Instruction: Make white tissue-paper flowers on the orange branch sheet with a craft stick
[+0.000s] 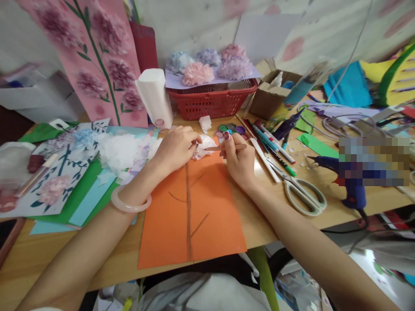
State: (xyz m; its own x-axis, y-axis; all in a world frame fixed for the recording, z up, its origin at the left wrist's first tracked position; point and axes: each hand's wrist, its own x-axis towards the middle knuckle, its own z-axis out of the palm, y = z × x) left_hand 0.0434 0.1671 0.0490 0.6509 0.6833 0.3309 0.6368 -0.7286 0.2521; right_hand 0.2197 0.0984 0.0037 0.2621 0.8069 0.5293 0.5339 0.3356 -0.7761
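My right hand (pixel 239 157) is closed round a thin brown paintbrush (pixel 214 148), held almost level. Its tip points left and meets a crumpled white paper flower (pixel 205 152) at the top of an orange sheet (pixel 214 207). My left hand (pixel 177 146) is bent over the left side of this flower, its thumb and fingers pinching the edge; part of the grip is hidden. Dark lines on the sheet form a stem with side branches. Small paint pots (pixel 240 129) stand just beyond my right fingers.
More white paper flowers (pixel 118 149) lie left of my left hand. A red basket (pixel 210 103) at the back bears coloured flowers. Scissors (pixel 304 192), pens (pixel 275 149) and a blue glue gun (pixel 353 185) lie on the right. A pink flower panel (pixel 94 65) leans at the back left.
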